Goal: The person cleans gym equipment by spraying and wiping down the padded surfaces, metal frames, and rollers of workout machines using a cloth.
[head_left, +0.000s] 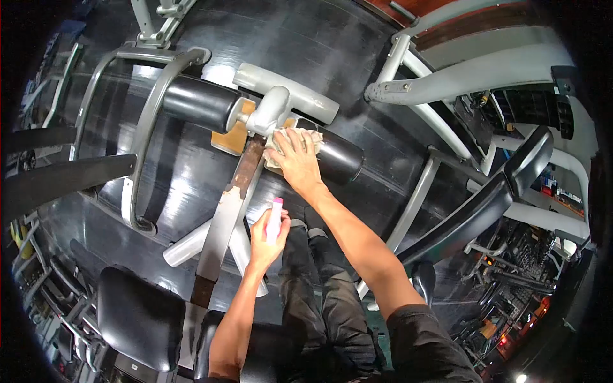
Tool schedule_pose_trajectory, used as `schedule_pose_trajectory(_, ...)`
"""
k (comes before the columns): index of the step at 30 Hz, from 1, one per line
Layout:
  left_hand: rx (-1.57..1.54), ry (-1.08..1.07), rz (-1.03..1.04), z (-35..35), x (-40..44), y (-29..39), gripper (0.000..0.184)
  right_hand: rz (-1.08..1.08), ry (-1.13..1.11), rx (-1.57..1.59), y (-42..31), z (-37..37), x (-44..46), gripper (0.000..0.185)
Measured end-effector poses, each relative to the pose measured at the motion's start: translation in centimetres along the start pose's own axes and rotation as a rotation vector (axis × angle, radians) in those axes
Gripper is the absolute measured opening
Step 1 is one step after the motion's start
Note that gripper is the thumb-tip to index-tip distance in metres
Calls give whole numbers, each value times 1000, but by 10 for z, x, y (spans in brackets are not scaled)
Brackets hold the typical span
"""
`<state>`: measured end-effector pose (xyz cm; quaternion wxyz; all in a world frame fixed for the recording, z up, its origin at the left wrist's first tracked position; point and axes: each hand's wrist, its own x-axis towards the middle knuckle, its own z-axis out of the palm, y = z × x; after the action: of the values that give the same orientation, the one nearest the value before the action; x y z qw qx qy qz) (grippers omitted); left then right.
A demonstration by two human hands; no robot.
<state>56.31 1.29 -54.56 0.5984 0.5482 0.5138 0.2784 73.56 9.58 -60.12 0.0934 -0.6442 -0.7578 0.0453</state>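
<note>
My right hand (295, 159) presses a crumpled pale cloth (312, 138) against the inner end of a black roller pad (341, 158). The cloth lies under my fingers, beside the grey metal joint (272, 110). My left hand (265, 237) is wrapped round a small white bottle (274, 220) with a pink top, held upright in front of my legs. Next to my left hand runs a grey metal beam (220, 228), its upper part brown and worn. A second black roller pad (201, 102) sits on the far side of the joint.
A black padded seat (140, 318) is at the lower left. Curved grey frame tubes (153, 121) stand on the left. At the right are a long black backrest (460, 220) and a thick grey frame (472, 75). The dark floor (306, 38) shines.
</note>
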Motion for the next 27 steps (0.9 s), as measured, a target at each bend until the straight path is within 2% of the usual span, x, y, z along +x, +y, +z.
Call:
schedule_pose_trajectory(4, -15, 50, -6, -1, 1, 3, 12, -60, -49, 41, 11, -12, -25, 30)
schedule_pose_trajectory(5, -54, 42, -153, -1, 0, 9, 11, -65, -49, 66, 18, -14, -37, 32)
schedule_pose_trajectory(6, -51, 43, -152, -1, 0, 9, 11, -40, -41, 100, 27, -19, -54, 33)
schedule_pose_trajectory(9, -64, 10, -94, -2, 1, 8, 13, -2, -28, 94, 62, -34, -107, 48)
schedule_pose_trajectory(11, -59, 15, -102, -2, 1, 13, 13, 49, -130, 45, 78, -55, -135, 58)
schedule_pose_trajectory(13, -50, 20, -105, -3, 1, 15, 13, 187, -112, 95, 90, -65, -159, 61)
schedule_pose_trajectory(14, -55, 25, -75, -2, 1, 13, 13, 372, -93, 238, 92, -70, -168, 60)
schedule_pose_trajectory(16, -64, 32, -46, 1, 0, 13, 13, 607, 42, 516, 98, -77, -172, 58)
schedule_pose_trajectory(18, 18, 30, 142, 5, 0, 13, 12, 633, 141, 492, 100, -84, -169, 55)
schedule_pose_trajectory(19, -44, -19, 35, 6, -2, 11, 13, 646, 178, 546, 93, -91, -158, 55)
schedule_pose_trajectory(22, -28, -47, 29, 10, -6, 8, 13, 524, 383, 548, 67, -95, -104, 60)
schedule_pose_trajectory(24, -1, -30, 89, 9, -4, 9, 13, 371, 422, 507, 55, -78, -63, 63)
schedule_pose_trajectory(25, 19, -6, 146, 10, -3, 10, 13, 359, 312, 488, 45, -70, -40, 61)
schedule_pose_trajectory(26, -18, -30, 23, 8, -4, 11, 13, 345, 201, 466, 35, -62, -20, 60)
schedule_pose_trajectory(27, -12, -33, -38, 6, -4, 13, 13, 278, 139, 314, 24, -45, -8, 57)
